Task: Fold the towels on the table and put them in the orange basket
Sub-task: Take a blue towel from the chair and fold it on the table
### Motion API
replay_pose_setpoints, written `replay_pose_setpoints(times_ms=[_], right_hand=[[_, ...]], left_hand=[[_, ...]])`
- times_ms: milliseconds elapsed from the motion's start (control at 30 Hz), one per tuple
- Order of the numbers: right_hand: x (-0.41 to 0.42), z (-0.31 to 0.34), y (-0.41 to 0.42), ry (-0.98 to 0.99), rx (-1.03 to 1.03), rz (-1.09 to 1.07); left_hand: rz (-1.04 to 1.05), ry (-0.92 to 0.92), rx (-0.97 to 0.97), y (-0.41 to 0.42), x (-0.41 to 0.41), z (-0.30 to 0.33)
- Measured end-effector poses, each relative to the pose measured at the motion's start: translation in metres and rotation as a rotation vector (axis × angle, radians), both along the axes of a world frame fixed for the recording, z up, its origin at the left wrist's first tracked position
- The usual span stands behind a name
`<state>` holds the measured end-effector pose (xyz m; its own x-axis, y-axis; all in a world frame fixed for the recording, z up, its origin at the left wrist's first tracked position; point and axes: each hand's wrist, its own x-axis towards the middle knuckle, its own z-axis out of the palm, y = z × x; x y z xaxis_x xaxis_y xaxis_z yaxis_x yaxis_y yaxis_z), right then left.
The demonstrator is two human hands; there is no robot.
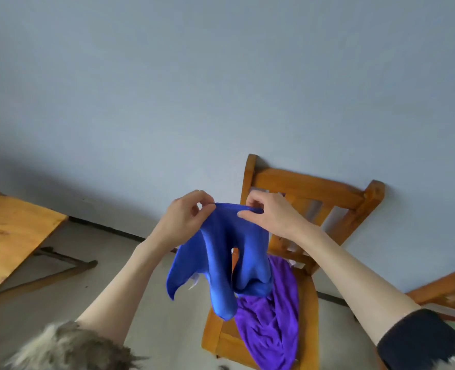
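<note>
While both hands [186, 214] [270, 212] pinch its top edge, the blue towel [221, 263] hangs crumpled (in deep folds).

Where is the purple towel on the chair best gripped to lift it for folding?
Judging by its pose, at the near hem hanging over the chair's front edge. The purple towel lies crumpled on the seat with the blue towel dangling over its far part, so pinching the free near edge from the front looks easiest.

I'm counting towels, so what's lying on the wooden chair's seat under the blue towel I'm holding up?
A crumpled purple towel lies on the wooden chair, spilling over the seat's front. The blue towel, pinched by both hands, hides part of the seat, so anything else there cannot be seen.
</note>
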<state>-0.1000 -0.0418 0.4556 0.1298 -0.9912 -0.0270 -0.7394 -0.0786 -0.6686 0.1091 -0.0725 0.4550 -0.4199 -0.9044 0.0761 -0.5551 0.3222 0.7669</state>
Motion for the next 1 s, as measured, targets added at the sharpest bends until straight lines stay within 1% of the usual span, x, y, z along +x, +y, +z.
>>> replay_pose_setpoints(times_ms=[100, 200, 300, 400, 500, 600, 700, 767, 867, 1000], right_hand=[[0.018, 0.022, -0.006, -0.066, -0.035, 0.063], [0.034, 0.041, -0.007, -0.159, 0.0, 0.133], [0.054, 0.058, -0.005, -0.231, 0.063, 0.251], [0.082, 0.07, -0.003, -0.172, 0.093, 0.372], [0.115, 0.078, 0.0, -0.119, 0.062, 0.457], [0.148, 0.085, 0.003, -0.079, -0.011, 0.506], [0.182, 0.095, 0.005, -0.085, -0.062, 0.545], [0.207, 0.097, 0.007, -0.111, -0.039, 0.585], [0.251, 0.086, 0.004, -0.146, -0.048, 0.613], [0.325, 0.064, -0.002, -0.147, -0.033, 0.637]], left_hand=[[0.081, 0.0, -0.073, 0.01, 0.019, 0.036], [0.177, -0.042, -0.118, 0.026, 0.04, 0.064], [0.272, -0.074, -0.159, 0.049, 0.065, 0.087], [0.378, -0.101, -0.209, 0.076, 0.092, 0.103], [0.47, -0.151, -0.248, 0.101, 0.121, 0.117], [0.566, -0.185, -0.285, 0.122, 0.152, 0.13], [0.661, -0.186, -0.32, 0.14, 0.184, 0.14], [0.747, -0.18, -0.34, 0.151, 0.208, 0.141], [0.882, -0.156, -0.383, 0.167, 0.245, 0.14], [0.972, -0.189, -0.392, 0.185, 0.298, 0.132]])
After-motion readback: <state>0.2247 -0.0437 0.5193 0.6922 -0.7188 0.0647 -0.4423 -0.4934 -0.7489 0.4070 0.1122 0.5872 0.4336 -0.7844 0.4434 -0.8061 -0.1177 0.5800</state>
